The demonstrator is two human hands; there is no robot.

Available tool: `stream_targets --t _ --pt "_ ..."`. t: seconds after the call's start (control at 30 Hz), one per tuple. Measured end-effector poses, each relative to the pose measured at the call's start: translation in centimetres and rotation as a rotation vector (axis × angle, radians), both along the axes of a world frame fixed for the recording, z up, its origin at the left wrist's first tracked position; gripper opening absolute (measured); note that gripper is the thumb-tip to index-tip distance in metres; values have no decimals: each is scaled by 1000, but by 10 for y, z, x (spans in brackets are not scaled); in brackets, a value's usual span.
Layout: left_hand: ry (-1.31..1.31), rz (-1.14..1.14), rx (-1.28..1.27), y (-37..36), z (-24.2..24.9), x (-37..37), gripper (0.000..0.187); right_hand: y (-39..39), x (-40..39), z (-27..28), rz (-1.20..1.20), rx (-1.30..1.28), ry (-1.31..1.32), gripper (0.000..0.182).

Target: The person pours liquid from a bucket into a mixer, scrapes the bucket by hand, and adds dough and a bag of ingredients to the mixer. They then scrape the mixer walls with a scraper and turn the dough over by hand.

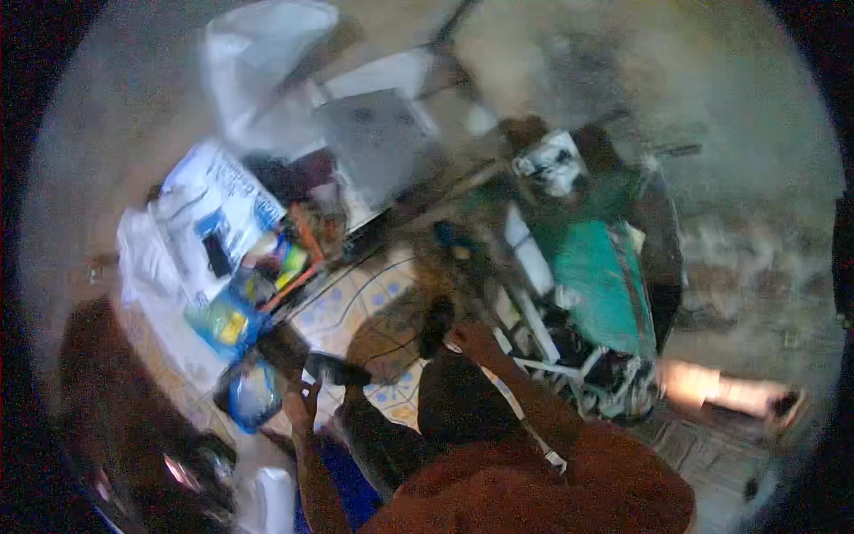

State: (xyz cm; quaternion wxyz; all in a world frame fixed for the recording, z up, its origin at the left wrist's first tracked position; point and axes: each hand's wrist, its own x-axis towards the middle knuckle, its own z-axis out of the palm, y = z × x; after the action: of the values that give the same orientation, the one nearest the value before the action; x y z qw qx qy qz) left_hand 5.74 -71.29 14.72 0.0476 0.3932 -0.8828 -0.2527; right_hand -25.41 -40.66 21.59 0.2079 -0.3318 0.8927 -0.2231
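My left hand (301, 405) is raised at the lower left, its fingers bent around the near end of a dark oblong thing (342, 369) with a pale patch on its side. My right hand (471, 343) is closed above my dark-clad knee (463, 400), against a small blackish thing (436, 325) smeared by motion; I cannot tell its kind. Below the left hand lies a round bundle in blue-and-clear plastic (253, 394). Between and beyond the hands stretches a tiled floor with a flower pattern (356, 298), partly in shadow.
On the left, a white printed sack (218, 209) lies near an orange-edged container (298, 276) of mixed small items. A grey flat panel (378, 147) stands behind. To the right are a green sack (596, 285) and piled metal parts (534, 329). A dark figure-like shape (116, 400) fills the lower left.
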Motion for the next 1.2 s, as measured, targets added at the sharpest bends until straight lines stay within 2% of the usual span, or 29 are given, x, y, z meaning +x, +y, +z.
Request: stream_targets --t 0.03,0.07,0.1,0.17,0.2,0.23,0.27,0.3,0.33,0.37,0.4,0.43,0.47,0.5,0.53,0.57,0.63,0.67,0.8,0.83,0.87,0.93,1.0,1.03,1.1,1.13,1.2 --pt "103 -135 -86 -2 19 -46 30 25 -30 24 -71 202 -110 32" --pt "30 -162 28 12 32 -73 29 43 -46 88 -71 27 88 28" --pt "26 -126 152 31 59 -115 29 84 -58 99 -149 26 111 28" --pt "13 -182 293 68 106 -199 31 170 -80 110 -402 -180 398 28" --pt "249 -349 68 84 73 -214 32 207 -80 133 -504 135 399 29" --pt "239 -178 421 86 74 -255 31 225 -81 149 -583 454 375 30" --pt "138 -369 220 109 106 -301 30 263 -77 145 -880 15 286 32" --pt "498 -320 612 123 82 -325 30 301 -66 136 -1147 -447 186 35" --pt "121 -481 288 152 163 -375 30 342 -64 132 -1146 -477 424 36" --pt "467 -592 205 176 157 -403 30 372 -62 128 -1134 -497 662 38" --pt "404 -631 157 201 175 -443 29 384 -71 164 -1220 -305 663 41" --pt "422 -578 423 227 205 -474 33 391 -84 202 -1304 -109 658 44" --pt "598 -675 436 235 212 -496 39 399 -89 206 -1324 -118 656 44" --pt "595 -634 494 259 238 -515 41 416 -88 199 -1383 -34 701 46" --pt "588 -588 558 275 264 -532 43 423 -87 194 -1436 60 742 49" --pt "580 -607 551 286 268 -548 43 429 -89 187 -1457 57 735 49" --pt "610 -610 417 303 269 -574 47 426 -95 171 -1558 -132 616 53" --pt "603 -630 412 309 269 -585 47 419 -99 170 -1648 -139 482 56" --pt "291 -637 337 310 261 -616 62 406 -111 195 -1773 -316 455 56" --pt "184 -619 337 312 258 -621 67 413 -107 187 -1712 -159 492 56" --pt "217 -603 170 318 252 -622 73 421 -104 184 -1703 -95 451 55" --pt "200 -657 171 314 230 -635 74 428 -103 179 -1718 -34 409 54" --pt "230 -677 152 314 219 -649 73 432 -111 180 -1768 -83 502 52" --pt "231 -692 152 322 232 -646 73 426 -114 196 -1782 -83 505 52" --pt "234 -573 88 338 270 -628 68 402 -122 240 -1858 -254 308 69" --pt "214 -520 68 341 271 -628 65 406 -124 232 -1864 -171 360 68" --pt "279 -562 91 334 259 -633 66 413 -124 218 -1859 -157 379 68"
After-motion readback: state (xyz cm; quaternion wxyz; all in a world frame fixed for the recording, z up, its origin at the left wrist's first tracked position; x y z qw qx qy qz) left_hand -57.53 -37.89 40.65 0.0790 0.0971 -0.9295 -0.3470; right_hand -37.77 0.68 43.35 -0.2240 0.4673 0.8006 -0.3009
